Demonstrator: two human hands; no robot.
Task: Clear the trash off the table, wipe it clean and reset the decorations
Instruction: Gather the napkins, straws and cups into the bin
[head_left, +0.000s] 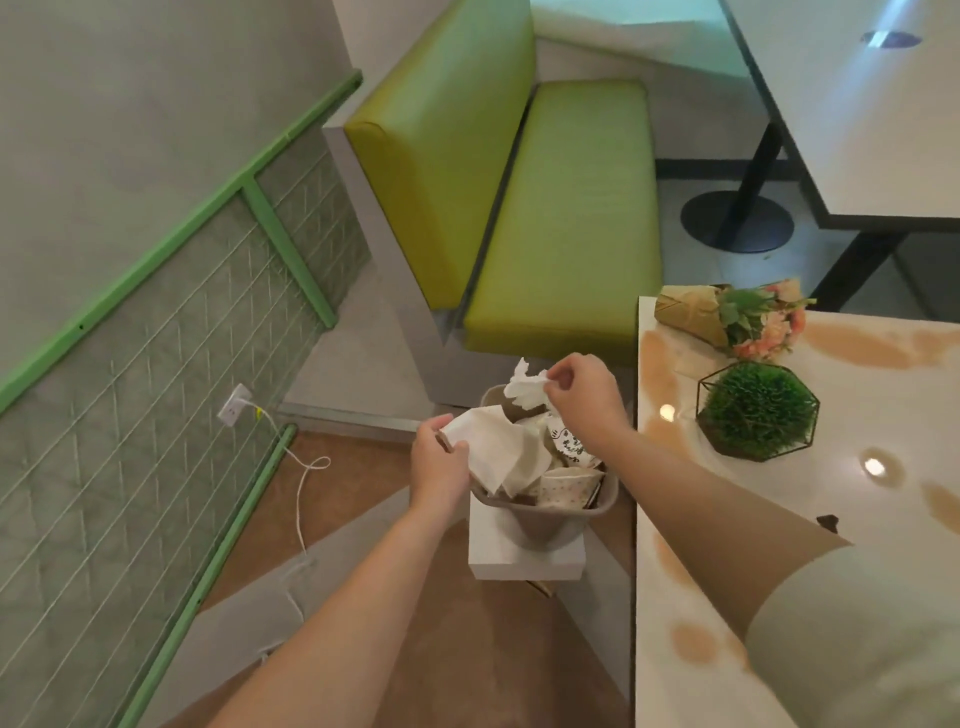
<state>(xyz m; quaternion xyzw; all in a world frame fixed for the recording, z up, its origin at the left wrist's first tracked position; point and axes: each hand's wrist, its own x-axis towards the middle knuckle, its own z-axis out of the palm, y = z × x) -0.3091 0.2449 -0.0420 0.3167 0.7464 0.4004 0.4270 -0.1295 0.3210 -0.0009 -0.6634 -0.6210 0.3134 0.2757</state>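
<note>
Head view over a full bin (545, 525) beside the stained tabletop (857, 519): left hand (439, 467) fingers gripping a napkin (493, 457), right hand (582, 395) fingers pinching a crumpled tissue (527, 389) above it.

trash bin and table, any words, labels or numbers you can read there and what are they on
Nothing here reads clearly.
Dark printed marks with a small drawing on a white cup in the trash bin: too blurred to read.
Patterned paper in the bin: dots only, no words visible.
Bouquet wrap and potted plant on the table: no text visible.
</note>
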